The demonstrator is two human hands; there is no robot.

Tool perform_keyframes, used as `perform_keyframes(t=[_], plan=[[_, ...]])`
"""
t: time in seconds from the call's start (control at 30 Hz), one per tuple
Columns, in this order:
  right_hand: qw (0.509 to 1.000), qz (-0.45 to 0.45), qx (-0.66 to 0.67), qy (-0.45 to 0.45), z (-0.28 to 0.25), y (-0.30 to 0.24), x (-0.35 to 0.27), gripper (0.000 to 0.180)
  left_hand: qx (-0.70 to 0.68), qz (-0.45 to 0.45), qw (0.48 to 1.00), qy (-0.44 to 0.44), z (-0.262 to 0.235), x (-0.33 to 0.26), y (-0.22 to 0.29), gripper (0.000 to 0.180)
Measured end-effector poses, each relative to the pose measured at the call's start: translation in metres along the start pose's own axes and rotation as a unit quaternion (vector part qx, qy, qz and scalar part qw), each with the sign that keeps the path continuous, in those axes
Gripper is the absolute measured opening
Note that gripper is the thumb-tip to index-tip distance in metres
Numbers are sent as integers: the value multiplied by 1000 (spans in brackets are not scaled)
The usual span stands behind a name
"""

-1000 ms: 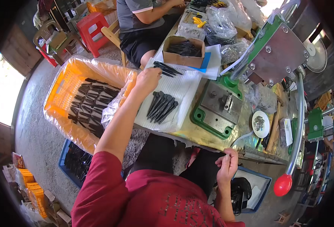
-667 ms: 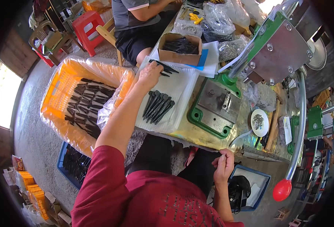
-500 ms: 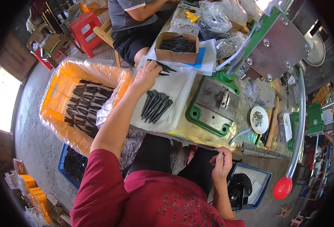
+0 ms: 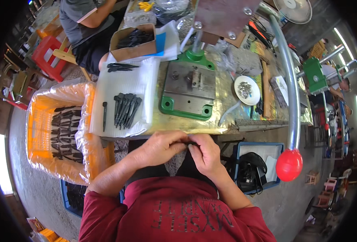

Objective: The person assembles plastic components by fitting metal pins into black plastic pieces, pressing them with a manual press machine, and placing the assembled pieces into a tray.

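Note:
My left hand (image 4: 162,148) and my right hand (image 4: 206,152) meet in front of my body, just off the bench's near edge. Both have their fingers closed in a pinch. A small dark piece (image 4: 191,143) shows between the fingertips; most of it is hidden, so its kind is unclear. Beyond my left hand, a fanned pile of slim black parts with rounded heads (image 4: 126,111) lies on a white foam sheet (image 4: 146,92). One similar black part (image 4: 104,116) lies alone left of the pile. A few more black pieces (image 4: 121,67) lie at the sheet's far end.
A green-based press (image 4: 186,113) stands on the bench, its red-knobbed lever (image 4: 289,164) hanging at the right. Beside it sits a white bowl (image 4: 247,101) of small metal parts. A plastic-lined orange crate (image 4: 33,133) stands left. A cardboard box (image 4: 134,51) and seated person (image 4: 85,24) are beyond.
My left hand has come back from the black pieces at the sheet's far end. My right hand has moved left and up to meet it. The view has turned right.

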State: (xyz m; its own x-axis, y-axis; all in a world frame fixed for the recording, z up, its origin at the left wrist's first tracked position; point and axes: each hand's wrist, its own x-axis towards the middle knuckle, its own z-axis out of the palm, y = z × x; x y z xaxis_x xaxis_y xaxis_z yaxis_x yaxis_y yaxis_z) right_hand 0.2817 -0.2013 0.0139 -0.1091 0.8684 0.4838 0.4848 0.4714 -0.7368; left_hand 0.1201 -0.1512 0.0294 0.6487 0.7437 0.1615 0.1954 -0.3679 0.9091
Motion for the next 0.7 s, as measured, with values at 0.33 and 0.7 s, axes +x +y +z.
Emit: perform_keyframes(t=[0.33,0.7], plan=[[873,270,385,128,-11,0,-18,14,-500,-80,862,-35,23,6,-1,44],[976,166,-50,129,-40,59,1,9,-410,-155,885,158,48,10,-18,11]])
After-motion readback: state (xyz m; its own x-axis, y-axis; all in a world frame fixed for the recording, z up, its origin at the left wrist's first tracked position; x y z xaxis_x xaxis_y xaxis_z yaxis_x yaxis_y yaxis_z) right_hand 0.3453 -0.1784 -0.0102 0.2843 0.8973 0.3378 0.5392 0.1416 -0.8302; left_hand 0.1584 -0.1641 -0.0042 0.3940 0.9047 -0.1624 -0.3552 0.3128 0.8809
